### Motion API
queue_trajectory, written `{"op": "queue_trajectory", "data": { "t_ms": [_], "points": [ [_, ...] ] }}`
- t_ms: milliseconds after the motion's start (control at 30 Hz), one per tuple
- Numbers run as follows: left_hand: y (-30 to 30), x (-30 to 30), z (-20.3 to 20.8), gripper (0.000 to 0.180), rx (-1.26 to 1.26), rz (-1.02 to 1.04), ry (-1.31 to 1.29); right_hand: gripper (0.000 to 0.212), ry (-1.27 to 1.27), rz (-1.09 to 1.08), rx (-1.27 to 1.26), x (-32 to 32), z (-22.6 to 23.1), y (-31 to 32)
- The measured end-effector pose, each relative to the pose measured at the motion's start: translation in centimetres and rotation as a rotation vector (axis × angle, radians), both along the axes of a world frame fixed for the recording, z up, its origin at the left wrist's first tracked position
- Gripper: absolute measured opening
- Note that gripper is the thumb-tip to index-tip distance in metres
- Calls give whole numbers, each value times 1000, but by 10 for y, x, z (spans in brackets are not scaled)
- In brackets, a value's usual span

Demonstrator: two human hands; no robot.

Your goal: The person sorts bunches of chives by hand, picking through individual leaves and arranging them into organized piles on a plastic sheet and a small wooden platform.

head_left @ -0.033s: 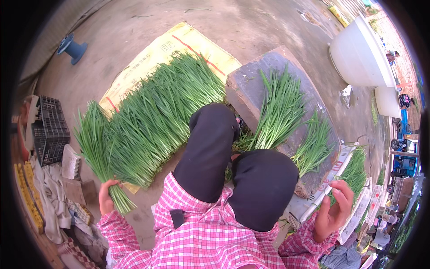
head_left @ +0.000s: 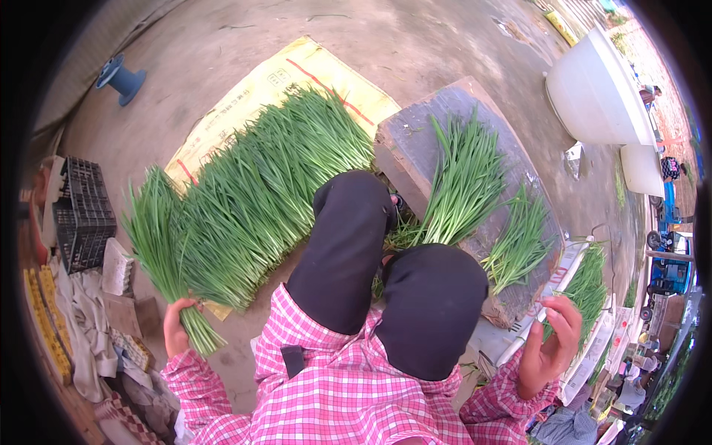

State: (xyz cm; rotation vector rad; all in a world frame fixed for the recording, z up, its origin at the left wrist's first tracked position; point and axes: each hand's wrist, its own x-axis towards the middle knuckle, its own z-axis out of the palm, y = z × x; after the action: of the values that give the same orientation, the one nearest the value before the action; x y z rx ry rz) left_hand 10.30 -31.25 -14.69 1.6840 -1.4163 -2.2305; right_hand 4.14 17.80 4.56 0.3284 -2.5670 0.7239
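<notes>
My left hand (head_left: 176, 326) is closed round the pale stem ends of a bunch of garlic chives (head_left: 159, 230), whose green leaves point away from me. The bunch lies against the left end of a long row of chives (head_left: 259, 193) on a yellow sack (head_left: 245, 107). My right hand (head_left: 550, 343) is raised at the right with curled fingers apart and nothing visible in it. Nearest to it is a board-like block (head_left: 415, 111) bearing a larger pile of chives (head_left: 463, 178) and a smaller pile (head_left: 517, 241).
More chives (head_left: 589, 285) lie on white sacking to the right. A black crate (head_left: 85, 215) and crumpled cloths (head_left: 78, 326) are at the left. A blue spool (head_left: 120, 79) stands farther off. Large white tubs (head_left: 597, 89) are at the far right. My knees (head_left: 434, 308) are between the piles.
My right knee has shifted slightly to the left. My left hand and its bunch of chives are still.
</notes>
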Motion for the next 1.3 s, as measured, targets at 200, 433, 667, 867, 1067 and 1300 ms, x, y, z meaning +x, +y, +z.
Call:
{"op": "queue_trajectory", "data": {
  "t_ms": [200, 433, 667, 867, 1067, 1300],
  "points": [
    [2, 22, 11, 20, -54, -39, -17, 31, -40, 46, 121, -1, -6, -9],
    [2, 39, 9, 21, -75, 13, 18, 30, -75, 108, 137, 3, -21, -8],
    [19, 47, 32, 22, -164, 11, 44, 26, -109, 13, 122, -2, -50, 17],
    [30, 53, 40, 22, -170, 36, 21, 27, -120, 17, 77, -10, -63, 32],
    [38, 40, 50, 27, -162, 80, 7, 26, -145, 28, 84, -15, -76, 44],
    [63, 24, 66, 28, -231, -30, -28, 21, -236, 29, -31, -37, -96, 60]
  ]
}}
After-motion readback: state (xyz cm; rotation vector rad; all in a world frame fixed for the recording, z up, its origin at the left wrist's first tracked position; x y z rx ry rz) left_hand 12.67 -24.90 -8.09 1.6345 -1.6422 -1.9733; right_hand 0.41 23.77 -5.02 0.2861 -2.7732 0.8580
